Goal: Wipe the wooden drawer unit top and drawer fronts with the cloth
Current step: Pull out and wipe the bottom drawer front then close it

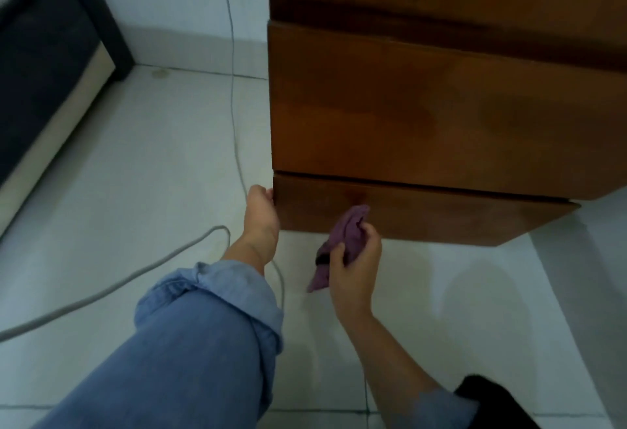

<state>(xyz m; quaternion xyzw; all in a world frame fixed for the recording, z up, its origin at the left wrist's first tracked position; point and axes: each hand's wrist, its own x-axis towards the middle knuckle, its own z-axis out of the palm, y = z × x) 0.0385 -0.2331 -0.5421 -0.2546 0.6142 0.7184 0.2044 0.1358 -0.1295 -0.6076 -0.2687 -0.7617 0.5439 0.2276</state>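
Observation:
The wooden drawer unit (441,106) fills the upper right, seen from its front; its top is out of view. My right hand (356,259) grips a bunched purple cloth (342,235) and holds it against the left part of the bottom drawer front (441,211). My left hand (259,208) grips the left edge of that bottom drawer with curled fingers. A rolled blue sleeve covers my left forearm.
A thin grey cable (234,116) runs down the wall and loops over the pale tiled floor (152,174) under my left arm. A dark sofa or bed frame (47,65) stands at the left. A dark object (492,401) lies at the bottom right.

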